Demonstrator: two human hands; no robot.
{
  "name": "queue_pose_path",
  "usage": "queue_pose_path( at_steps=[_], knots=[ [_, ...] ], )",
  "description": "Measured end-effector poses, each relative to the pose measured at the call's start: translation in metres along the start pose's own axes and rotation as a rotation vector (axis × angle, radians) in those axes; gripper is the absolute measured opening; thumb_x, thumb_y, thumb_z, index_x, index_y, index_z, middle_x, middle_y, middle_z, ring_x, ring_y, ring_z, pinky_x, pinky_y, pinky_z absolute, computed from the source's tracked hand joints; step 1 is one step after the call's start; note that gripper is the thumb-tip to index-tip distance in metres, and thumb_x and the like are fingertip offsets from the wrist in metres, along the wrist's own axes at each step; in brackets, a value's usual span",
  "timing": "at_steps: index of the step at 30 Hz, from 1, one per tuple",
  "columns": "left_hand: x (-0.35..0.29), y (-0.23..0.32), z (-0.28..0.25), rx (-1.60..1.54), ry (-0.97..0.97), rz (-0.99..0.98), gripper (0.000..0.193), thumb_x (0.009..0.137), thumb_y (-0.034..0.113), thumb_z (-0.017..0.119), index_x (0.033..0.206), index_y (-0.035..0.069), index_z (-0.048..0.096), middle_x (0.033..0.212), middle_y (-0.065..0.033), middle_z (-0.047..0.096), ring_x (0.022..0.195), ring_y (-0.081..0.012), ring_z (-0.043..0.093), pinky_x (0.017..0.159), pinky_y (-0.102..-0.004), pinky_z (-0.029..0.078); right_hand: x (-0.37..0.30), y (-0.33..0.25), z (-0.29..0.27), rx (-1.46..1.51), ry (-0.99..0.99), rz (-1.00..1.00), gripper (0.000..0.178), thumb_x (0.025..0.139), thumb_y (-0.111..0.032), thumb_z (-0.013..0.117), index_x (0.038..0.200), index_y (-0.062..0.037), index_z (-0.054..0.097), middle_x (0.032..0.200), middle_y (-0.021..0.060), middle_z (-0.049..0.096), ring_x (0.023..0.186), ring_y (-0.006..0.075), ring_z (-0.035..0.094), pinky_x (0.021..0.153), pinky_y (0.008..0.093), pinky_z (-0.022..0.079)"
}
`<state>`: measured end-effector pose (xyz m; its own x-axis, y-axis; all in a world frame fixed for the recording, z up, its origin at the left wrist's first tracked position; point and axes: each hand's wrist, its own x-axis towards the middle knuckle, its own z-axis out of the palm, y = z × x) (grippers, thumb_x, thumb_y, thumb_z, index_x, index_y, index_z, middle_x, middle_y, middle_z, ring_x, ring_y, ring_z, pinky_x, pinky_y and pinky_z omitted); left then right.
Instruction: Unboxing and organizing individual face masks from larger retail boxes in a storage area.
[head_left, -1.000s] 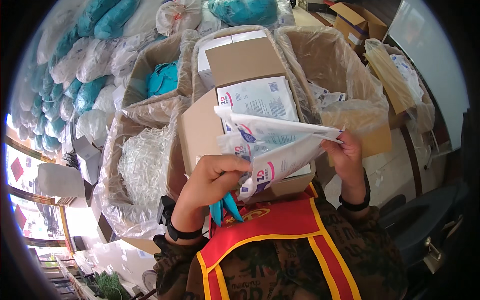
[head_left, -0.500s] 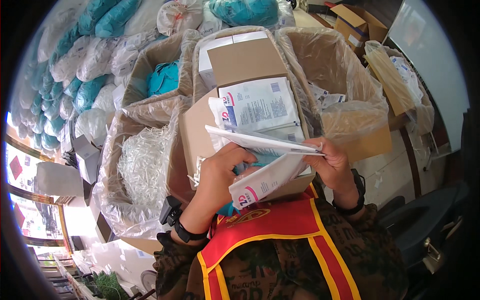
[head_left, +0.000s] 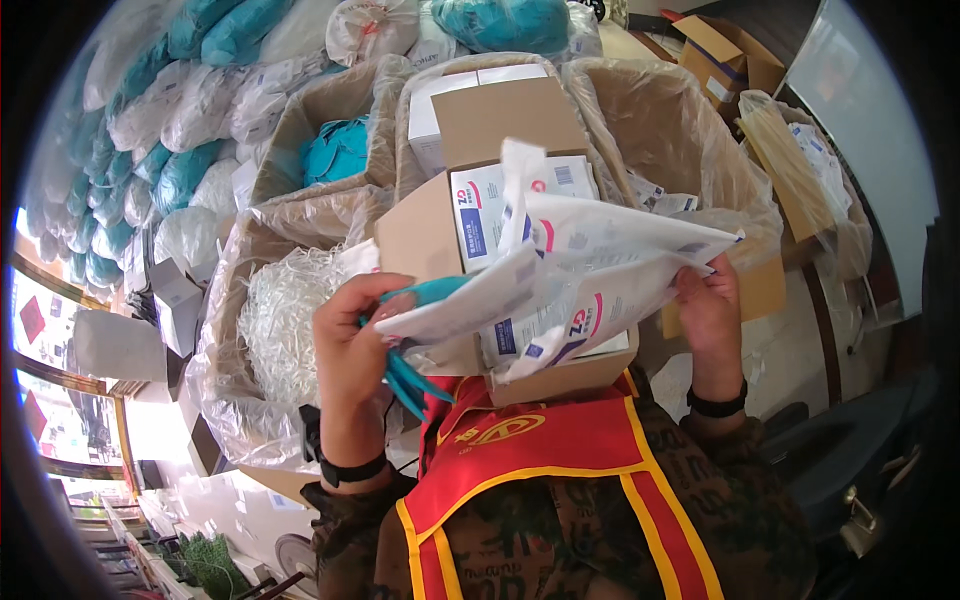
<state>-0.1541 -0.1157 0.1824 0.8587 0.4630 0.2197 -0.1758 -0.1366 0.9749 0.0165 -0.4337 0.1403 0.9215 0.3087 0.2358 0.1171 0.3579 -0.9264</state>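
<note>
the white packet has spread wider above packet-filled carton

Packets in carton — strips at left

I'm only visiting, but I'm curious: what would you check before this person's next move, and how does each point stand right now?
1. Right hand gripping the white packet: ok, it pinches the right end.
2. Packet's mouth open: ok, its sides gape apart toward the left.
3. Left hand holding the teal pieces: ok.
4. Teal pieces fully clear of the packet: cannot tell, a packet side covers part of them.
5. Cardboard box open: ok, flaps spread.
</note>
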Motion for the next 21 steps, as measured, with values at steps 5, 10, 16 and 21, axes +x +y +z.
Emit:
queue_pose_path(
  at_steps=[5,10,16,21],
  knots=[
    [0.001,0.004,0.021,-0.07,-0.247,-0.065,0.012,0.086,-0.003,0.062,0.097,-0.003,0.066,0.091,-0.0044,0.067,0.079,-0.0092,0.061,0.071,-0.0222,0.048,0.006,0.001,0.01,-0.161,-0.228,0.007,0.027,0.09,-0.003,0.063,0.117,-0.0004,0.061,0.109,0.0041,0.066,0.096,0.0112,0.061,0.086,0.0278,0.048],
    [0.005,-0.007,0.002,-0.269,-0.265,0.025,0.012,0.086,0.001,0.062,0.097,-0.003,0.063,0.09,-0.0077,0.068,0.08,-0.0103,0.063,0.073,-0.0238,0.049,0.024,-0.001,0.012,-0.02,-0.015,0.017,0.023,0.093,-0.01,0.063,0.114,-0.0004,0.061,0.103,0.0027,0.067,0.094,0.009,0.06,0.083,0.025,0.048],
    [0.001,0.004,-0.04,-0.418,-0.149,0.3,0.022,0.084,0.015,0.071,0.083,0.0,0.056,0.074,-0.0102,0.059,0.059,-0.0171,0.055,0.056,-0.0298,0.045,0.029,-0.004,-0.01,-0.176,0.008,0.005,0.024,0.093,-0.011,0.061,0.116,-0.0003,0.06,0.103,0.0035,0.066,0.092,0.0073,0.06,0.082,0.0238,0.049],
    [0.008,0.019,-0.042,-0.517,-0.297,0.33,0.03,0.081,0.02,0.073,0.08,0.0,0.052,0.067,-0.0116,0.057,0.053,-0.018,0.053,0.05,-0.0293,0.04,0.037,-0.001,0.007,-0.191,-0.029,0.013,0.023,0.094,-0.011,0.061,0.114,0.0003,0.06,0.1,0.002,0.066,0.089,0.0062,0.058,0.079,0.0231,0.048]
  ],
)
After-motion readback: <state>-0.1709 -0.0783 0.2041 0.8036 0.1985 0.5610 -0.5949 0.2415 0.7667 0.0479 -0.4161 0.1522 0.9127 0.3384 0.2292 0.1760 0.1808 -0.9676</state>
